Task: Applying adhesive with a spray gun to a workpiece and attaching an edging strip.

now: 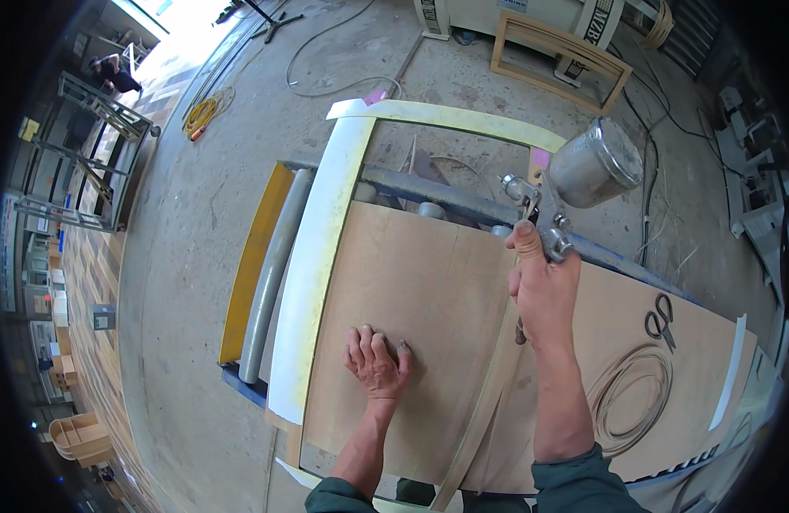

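My right hand (546, 286) is closed round the handle of a metal spray gun (555, 239), whose silver paint cup (595, 167) sits tilted at the upper right. The gun is over the far right corner of a frame (463, 115) with pale yellow edges and a wide white left side (313, 282). Over the plywood sheet (420, 282) framed by it, my left hand (377, 363) has its fingers apart and holds nothing. Whether its fingertips touch the wood I cannot tell.
Black-handled scissors (660, 323) and a coil of thin cord or hose (629, 398) lie on the board to the right. A roller (277, 274) runs beside a yellow rail (257, 261). A wooden frame (501, 56) leans against a machine. A person (116, 73) is far left.
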`<action>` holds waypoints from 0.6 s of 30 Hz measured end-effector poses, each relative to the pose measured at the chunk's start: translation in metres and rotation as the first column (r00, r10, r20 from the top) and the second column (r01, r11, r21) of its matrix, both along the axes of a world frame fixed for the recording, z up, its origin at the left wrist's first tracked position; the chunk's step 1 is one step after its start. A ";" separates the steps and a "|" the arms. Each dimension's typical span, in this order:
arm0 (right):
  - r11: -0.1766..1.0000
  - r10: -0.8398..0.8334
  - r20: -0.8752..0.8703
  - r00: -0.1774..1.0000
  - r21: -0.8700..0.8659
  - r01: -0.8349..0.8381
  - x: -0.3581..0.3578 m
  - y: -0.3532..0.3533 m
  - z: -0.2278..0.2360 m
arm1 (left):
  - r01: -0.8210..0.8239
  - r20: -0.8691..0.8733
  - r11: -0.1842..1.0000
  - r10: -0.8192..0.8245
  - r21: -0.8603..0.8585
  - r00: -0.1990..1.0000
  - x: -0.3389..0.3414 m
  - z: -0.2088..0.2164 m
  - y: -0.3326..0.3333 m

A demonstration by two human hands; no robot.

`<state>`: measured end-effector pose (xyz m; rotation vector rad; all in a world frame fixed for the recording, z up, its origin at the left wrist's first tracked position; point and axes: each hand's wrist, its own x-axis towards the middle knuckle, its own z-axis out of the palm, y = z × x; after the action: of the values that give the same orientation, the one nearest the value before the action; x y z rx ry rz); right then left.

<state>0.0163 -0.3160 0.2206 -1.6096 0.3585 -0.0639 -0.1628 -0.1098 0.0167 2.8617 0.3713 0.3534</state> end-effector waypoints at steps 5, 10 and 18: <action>0.989 -0.089 0.090 0.992 -0.111 0.099 0.006 0.007 -0.037 | 0.005 0.021 1.000 -0.005 -0.002 1.000 0.001 0.001 0.002; 0.996 -0.038 0.067 0.997 -0.074 0.043 0.002 0.023 -0.043 | -0.003 0.009 1.000 0.003 -0.003 1.000 0.003 0.001 0.004; 0.996 0.075 -0.002 0.997 0.045 -0.075 -0.002 0.050 -0.036 | -0.014 0.007 1.000 0.014 0.007 1.000 0.003 0.003 0.006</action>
<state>0.0145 -0.2658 0.1847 -1.5774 0.2998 0.0041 -0.1594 -0.1042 0.0195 2.8655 0.3892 0.3676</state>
